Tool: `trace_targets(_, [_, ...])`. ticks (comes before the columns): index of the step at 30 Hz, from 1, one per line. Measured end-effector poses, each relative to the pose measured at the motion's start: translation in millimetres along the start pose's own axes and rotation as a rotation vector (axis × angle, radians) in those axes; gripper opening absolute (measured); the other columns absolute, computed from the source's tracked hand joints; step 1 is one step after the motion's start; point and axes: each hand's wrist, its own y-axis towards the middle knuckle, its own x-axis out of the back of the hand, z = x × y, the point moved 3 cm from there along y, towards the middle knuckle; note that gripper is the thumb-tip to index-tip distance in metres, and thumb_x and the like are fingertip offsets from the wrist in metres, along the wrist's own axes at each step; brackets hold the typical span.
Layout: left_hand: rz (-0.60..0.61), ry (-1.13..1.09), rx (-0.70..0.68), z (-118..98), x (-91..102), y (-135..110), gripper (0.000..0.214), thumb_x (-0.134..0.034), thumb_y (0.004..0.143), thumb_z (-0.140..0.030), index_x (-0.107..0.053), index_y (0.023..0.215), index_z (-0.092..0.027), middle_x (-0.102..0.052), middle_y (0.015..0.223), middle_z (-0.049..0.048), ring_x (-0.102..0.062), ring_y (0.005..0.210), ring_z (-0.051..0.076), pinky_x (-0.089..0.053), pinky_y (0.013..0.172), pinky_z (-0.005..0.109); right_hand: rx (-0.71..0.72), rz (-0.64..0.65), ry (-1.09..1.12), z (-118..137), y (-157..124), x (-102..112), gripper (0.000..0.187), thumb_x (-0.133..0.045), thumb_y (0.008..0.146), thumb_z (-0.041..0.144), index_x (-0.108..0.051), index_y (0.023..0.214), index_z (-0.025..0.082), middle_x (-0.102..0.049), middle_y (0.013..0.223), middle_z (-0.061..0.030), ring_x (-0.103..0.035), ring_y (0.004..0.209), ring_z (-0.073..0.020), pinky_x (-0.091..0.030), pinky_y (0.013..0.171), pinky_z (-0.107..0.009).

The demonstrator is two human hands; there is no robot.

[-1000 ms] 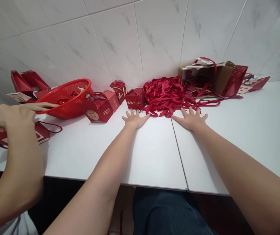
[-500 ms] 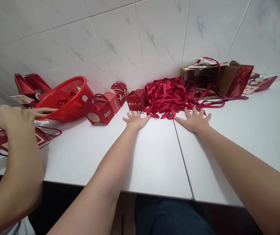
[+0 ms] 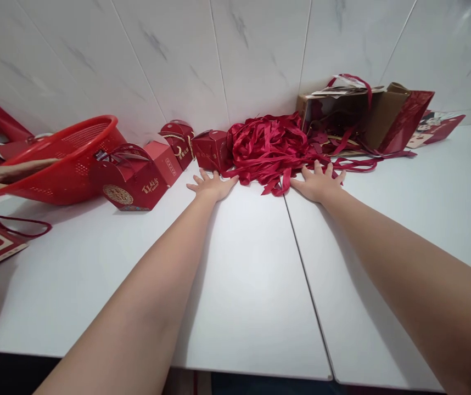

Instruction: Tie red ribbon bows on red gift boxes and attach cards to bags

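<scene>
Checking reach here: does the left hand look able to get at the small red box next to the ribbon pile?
Probably yes. The left hand lies flat and open just in front of the small red box, with only bare table between them.

My arms are bare along all that shows of them: the left arm (image 3: 153, 274) fills the lower left of the frame and the right arm (image 3: 404, 263) the lower right, each broad near the camera and narrowing to the wrist. My left hand (image 3: 213, 186) and right hand (image 3: 318, 184), small at mid-frame, are bare too. At the bottom centre a thin strip of dark blue cloth (image 3: 268, 388) shows, too little to tell the garment.
</scene>
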Motion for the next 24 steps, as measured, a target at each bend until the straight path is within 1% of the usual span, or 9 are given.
trace_targets(5, [-0.026, 0.002, 0.040, -3.1, 1.7, 12.1, 0.102, -0.014, 0.067, -0.084, -0.022, 0.146, -0.022, -0.003, 0.156, 0.0111, -0.003, 0.138, 0.044, -0.006, 0.106, 0.065, -0.017, -0.001, 0.025, 0.6, 3.8, 1.1, 0.080, -0.015, 0.082, 0.071, -0.022, 0.146, 0.024, -0.012, 0.155, -0.0109, -0.005, 0.138, -0.0444, -0.003, 0.102, -0.070])
trace_targets(10, [-0.030, -0.032, -0.027, -7.3, 5.6, 17.8, 0.099, -0.011, 0.069, -0.082, -0.026, 0.145, -0.021, -0.004, 0.156, 0.0104, -0.004, 0.139, 0.043, -0.006, 0.106, 0.066, -0.083, 0.006, 0.036, 1.6, 11.3, 3.4, 0.081, -0.013, 0.081, 0.072, -0.021, 0.146, 0.025, -0.014, 0.154, -0.0109, -0.005, 0.138, -0.0425, -0.004, 0.101, -0.070])
trace_targets(18, [-0.006, -0.015, -0.056, -8.8, 4.4, 34.3, 0.089, -0.021, 0.073, -0.076, -0.022, 0.146, -0.024, -0.002, 0.156, 0.0059, -0.003, 0.138, 0.045, -0.006, 0.104, 0.068, -0.129, 0.011, 0.044, 3.4, 33.6, 2.9, 0.083, -0.016, 0.080, 0.074, -0.022, 0.146, 0.024, -0.011, 0.154, -0.0135, -0.003, 0.138, -0.0445, -0.004, 0.098, -0.073])
trace_targets(24, [-0.011, -0.022, -0.057, -9.6, 5.2, 40.9, 0.093, -0.024, 0.072, -0.078, -0.021, 0.147, -0.023, -0.008, 0.156, 0.0091, -0.003, 0.137, 0.046, -0.008, 0.102, 0.071, -0.136, 0.014, 0.040, 3.4, 36.5, 2.7, 0.083, -0.015, 0.080, 0.073, -0.023, 0.146, 0.022, -0.009, 0.155, -0.0125, -0.002, 0.138, -0.0441, -0.001, 0.099, -0.073])
